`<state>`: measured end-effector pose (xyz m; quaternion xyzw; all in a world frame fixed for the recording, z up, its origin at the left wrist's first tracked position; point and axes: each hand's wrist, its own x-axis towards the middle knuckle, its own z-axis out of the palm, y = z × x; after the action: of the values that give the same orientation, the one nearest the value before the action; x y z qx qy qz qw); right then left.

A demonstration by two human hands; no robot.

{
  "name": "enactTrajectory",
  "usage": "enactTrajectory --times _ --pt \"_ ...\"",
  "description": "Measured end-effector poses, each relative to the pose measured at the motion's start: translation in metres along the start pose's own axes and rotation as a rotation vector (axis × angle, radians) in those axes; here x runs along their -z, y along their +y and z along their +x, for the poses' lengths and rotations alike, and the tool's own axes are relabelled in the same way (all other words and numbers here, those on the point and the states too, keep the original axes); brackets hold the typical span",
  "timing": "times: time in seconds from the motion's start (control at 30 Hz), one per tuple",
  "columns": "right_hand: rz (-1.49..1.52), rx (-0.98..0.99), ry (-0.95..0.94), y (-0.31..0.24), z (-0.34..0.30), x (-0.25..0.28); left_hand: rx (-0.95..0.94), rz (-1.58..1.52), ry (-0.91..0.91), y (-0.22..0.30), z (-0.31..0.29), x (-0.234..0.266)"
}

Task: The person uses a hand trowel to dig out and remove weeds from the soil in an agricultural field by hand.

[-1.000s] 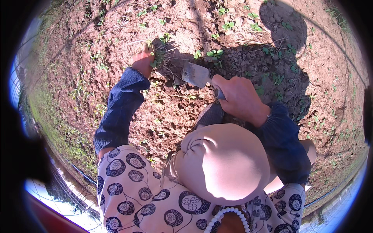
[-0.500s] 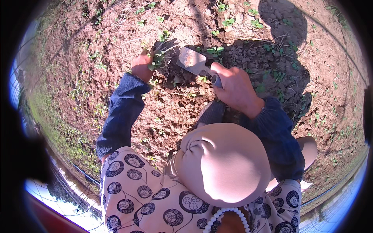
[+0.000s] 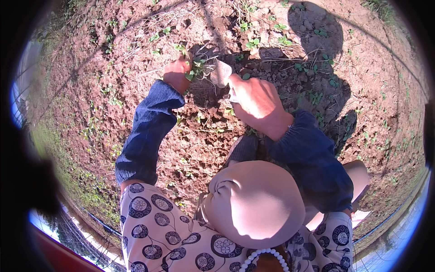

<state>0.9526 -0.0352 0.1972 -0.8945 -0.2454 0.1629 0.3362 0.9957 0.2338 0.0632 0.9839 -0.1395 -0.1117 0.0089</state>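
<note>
My left hand is closed around a bunch of pulled weeds, whose green leaves and pale stems stick out to its right. Just right of the weeds is the blade of a hand trowel, its flat metal face tilted close to the soil. My right hand is wrapped around the trowel, covering most of its handle. The blade tip and the weeds nearly meet; I cannot tell whether they touch. Under both hands lies dark, loosened soil.
Small green seedlings grow in the reddish soil beyond my hands. My shadow falls over the ground at the right. My bent knee and a dark shoe are close below the right hand. Denser greenery covers the left side.
My left hand has moved slightly right with the weeds. The trowel in my right hand has come left, its blade now beside the weeds and turned more steeply.
</note>
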Motion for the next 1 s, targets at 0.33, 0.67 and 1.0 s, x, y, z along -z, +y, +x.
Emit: enactTrajectory --times 0.33,0.67,1.0 --pt "-0.013 -0.172 -0.225 -0.028 0.070 0.008 0.207 -0.307 0.002 0.001 0.017 0.018" --pt "0.168 -0.062 -0.075 0.030 0.043 -0.046 0.354 -0.444 0.003 0.005 -0.002 0.040" --pt "0.210 0.021 0.104 0.031 0.005 -0.018 0.338 -0.603 -0.059 -0.014 -0.005 0.011"
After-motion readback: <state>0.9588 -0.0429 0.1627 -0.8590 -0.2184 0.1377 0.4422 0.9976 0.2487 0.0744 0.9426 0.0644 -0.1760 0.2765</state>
